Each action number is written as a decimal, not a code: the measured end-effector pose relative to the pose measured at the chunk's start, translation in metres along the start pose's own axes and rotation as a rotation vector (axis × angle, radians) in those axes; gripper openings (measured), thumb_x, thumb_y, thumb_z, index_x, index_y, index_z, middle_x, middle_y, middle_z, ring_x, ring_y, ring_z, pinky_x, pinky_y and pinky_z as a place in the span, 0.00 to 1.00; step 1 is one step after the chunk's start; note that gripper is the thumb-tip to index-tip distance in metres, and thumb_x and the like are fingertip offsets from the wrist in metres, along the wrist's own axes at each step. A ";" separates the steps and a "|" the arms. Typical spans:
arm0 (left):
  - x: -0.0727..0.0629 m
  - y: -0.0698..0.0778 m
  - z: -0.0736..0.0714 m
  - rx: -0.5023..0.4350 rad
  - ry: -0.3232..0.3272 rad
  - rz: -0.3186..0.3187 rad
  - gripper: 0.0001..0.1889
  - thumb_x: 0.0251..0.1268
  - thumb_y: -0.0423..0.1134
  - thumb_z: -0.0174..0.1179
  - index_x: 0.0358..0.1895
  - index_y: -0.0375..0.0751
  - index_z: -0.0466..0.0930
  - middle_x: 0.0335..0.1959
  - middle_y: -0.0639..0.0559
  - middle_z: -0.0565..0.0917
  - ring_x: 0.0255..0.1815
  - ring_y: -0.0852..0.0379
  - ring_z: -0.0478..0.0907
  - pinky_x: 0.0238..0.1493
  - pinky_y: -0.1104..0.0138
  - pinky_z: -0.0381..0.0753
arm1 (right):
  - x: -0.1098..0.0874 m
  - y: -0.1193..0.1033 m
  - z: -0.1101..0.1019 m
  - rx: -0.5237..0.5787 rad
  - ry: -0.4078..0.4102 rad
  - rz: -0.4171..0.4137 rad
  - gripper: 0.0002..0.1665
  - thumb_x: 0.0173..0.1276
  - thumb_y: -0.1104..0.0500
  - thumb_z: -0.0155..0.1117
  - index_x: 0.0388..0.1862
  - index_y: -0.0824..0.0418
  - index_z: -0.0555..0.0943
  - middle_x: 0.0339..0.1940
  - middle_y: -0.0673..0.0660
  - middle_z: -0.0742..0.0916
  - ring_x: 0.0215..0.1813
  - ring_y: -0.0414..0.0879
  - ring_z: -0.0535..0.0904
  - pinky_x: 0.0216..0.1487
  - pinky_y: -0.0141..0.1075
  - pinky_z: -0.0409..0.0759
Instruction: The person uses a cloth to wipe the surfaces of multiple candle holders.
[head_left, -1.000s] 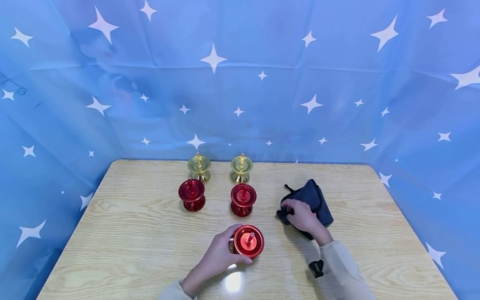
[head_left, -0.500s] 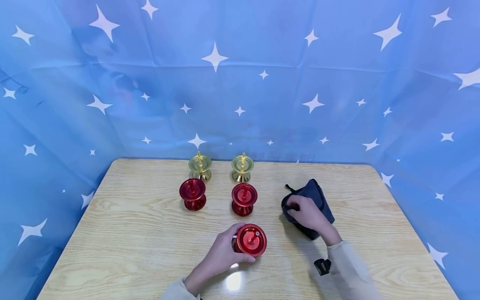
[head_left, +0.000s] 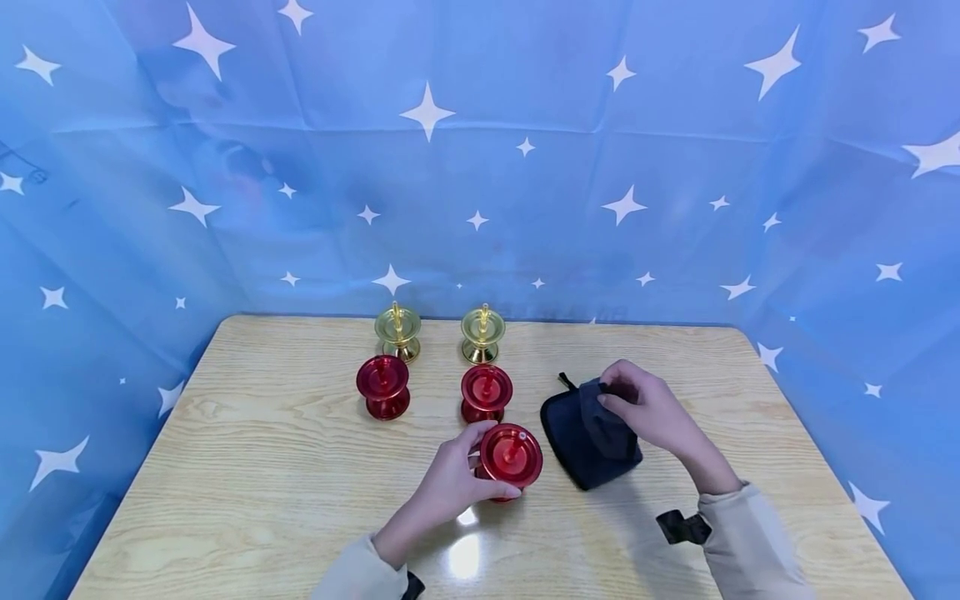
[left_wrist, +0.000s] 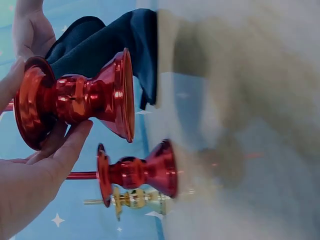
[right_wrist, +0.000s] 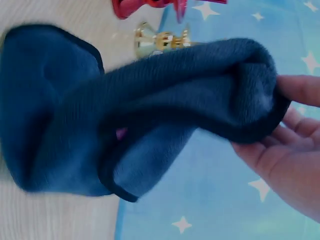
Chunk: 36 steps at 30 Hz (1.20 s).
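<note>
My left hand grips a shiny red candle holder near the middle of the table, thumb in front and fingers behind, under its dish. The holder is upright with a thin spike in its dish; in the left wrist view its flared foot shows a gap from the tabletop. To its right, my right hand pinches the black-trimmed edge of a dark blue cloth between thumb and fingers. In the right wrist view the raised part folds over while the other end lies on the table.
Behind the held holder stand two more red candle holders, a right one and a left one. Two gold candle holders, one left and one right, stand near the table's back edge. A blue starry curtain hangs behind.
My right hand has moved right and lifted the cloth's edge, unfolding part of it toward the left. My left hand has shifted slightly right and away from me with the red candle holder.
</note>
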<state>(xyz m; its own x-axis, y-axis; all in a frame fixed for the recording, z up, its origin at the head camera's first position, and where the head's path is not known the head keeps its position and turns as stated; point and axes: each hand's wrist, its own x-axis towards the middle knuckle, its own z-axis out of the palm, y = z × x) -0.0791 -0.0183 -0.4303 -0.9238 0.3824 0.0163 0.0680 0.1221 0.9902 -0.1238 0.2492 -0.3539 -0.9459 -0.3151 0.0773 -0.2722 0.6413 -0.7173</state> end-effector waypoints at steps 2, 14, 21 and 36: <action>0.002 0.006 0.000 0.005 0.006 -0.003 0.41 0.39 0.36 0.75 0.60 0.32 0.64 0.52 0.44 0.76 0.49 0.50 0.77 0.47 0.66 0.78 | -0.002 -0.004 -0.002 0.040 0.013 -0.004 0.05 0.63 0.68 0.58 0.37 0.64 0.72 0.29 0.55 0.76 0.26 0.43 0.69 0.26 0.34 0.69; 0.012 0.026 -0.002 -0.001 0.008 -0.075 0.40 0.43 0.34 0.72 0.62 0.33 0.63 0.53 0.43 0.75 0.49 0.50 0.77 0.47 0.63 0.78 | -0.006 -0.025 -0.031 0.030 0.164 -0.053 0.05 0.66 0.67 0.55 0.40 0.66 0.72 0.30 0.56 0.77 0.25 0.44 0.72 0.23 0.32 0.70; 0.013 0.034 -0.002 0.012 0.028 -0.085 0.43 0.41 0.42 0.74 0.63 0.35 0.63 0.56 0.43 0.74 0.50 0.49 0.76 0.50 0.61 0.76 | -0.006 -0.043 -0.055 -0.013 0.270 -0.030 0.08 0.67 0.63 0.55 0.43 0.64 0.72 0.30 0.50 0.78 0.24 0.44 0.70 0.22 0.33 0.66; 0.022 0.041 -0.001 -0.015 0.028 -0.085 0.40 0.40 0.38 0.74 0.61 0.35 0.65 0.53 0.46 0.76 0.51 0.52 0.75 0.52 0.62 0.75 | -0.017 -0.044 0.017 0.330 0.173 -0.341 0.13 0.58 0.82 0.52 0.38 0.70 0.72 0.38 0.52 0.82 0.37 0.40 0.79 0.34 0.27 0.77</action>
<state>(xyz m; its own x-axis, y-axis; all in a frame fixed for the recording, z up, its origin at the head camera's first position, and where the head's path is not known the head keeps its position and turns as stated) -0.0968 -0.0056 -0.3895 -0.9362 0.3454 -0.0644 -0.0167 0.1391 0.9901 -0.0929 0.2148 -0.3354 -0.8359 -0.3294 0.4390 -0.5270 0.2584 -0.8096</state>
